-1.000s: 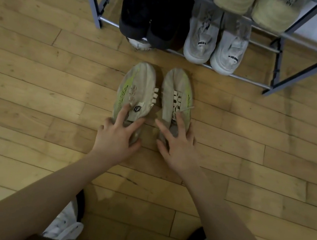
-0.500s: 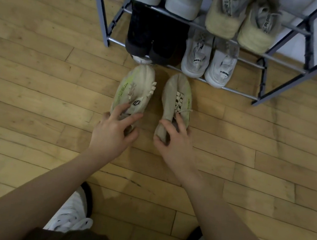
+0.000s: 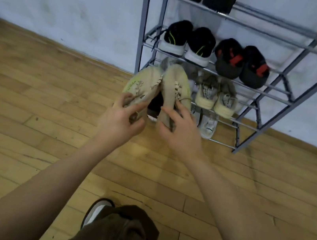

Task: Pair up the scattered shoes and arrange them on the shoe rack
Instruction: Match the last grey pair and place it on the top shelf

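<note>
A pale wall (image 3: 68, 2) runs across the back of the room, plain and faintly smudged, with a bluish cast in the dim light. It meets the floor (image 3: 29, 120) along a slanting line, perhaps with a thin strip at its foot, though the blur makes that hard to tell. The floor is yellowish wooden boards laid in staggered lengths, scuffed and marked with dark scratches and cracks. A soft, brighter patch of light lies on the boards near the middle.
</note>
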Demonstrator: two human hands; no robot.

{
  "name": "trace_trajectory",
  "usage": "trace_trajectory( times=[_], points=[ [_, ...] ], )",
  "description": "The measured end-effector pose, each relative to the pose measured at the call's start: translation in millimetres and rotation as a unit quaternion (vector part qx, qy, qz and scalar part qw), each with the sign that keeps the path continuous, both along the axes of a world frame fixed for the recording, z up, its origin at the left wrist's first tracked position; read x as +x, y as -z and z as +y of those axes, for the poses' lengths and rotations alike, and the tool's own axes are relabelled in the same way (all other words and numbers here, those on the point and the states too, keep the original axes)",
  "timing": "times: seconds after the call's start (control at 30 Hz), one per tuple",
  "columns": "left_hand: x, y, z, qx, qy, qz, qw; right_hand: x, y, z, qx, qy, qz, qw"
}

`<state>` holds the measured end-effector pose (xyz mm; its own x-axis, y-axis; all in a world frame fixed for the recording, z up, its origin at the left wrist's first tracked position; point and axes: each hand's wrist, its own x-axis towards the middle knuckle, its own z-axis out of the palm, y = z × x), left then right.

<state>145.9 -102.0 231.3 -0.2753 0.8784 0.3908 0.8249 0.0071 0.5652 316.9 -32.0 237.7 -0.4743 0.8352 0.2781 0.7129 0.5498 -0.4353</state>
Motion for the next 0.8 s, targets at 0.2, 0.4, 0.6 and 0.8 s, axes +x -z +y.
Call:
trace_trajectory(
  times=[0.2, 0.4, 0.6, 0.8],
  points=[
    [1, -79, -8, 0.088, -0.001, 0.063, 0.994, 7, -79, -13, 0.077, 0.0, 0.048, 0.996],
    [22, -143, 6, 0.139, 0.018, 0.067, 0.988, 28, -141, -12, 0.133, 0.044, 0.076, 0.987],
    [54, -189, 56, 0.179, 0.051, 0.068, 0.98, 61, -183, 21, 0.15, 0.079, 0.1, 0.98],
    [85, -206, 132, 0.201, 0.094, 0.035, 0.975, 96, -198, 91, 0.15, 0.109, 0.141, 0.972]
  ],
)
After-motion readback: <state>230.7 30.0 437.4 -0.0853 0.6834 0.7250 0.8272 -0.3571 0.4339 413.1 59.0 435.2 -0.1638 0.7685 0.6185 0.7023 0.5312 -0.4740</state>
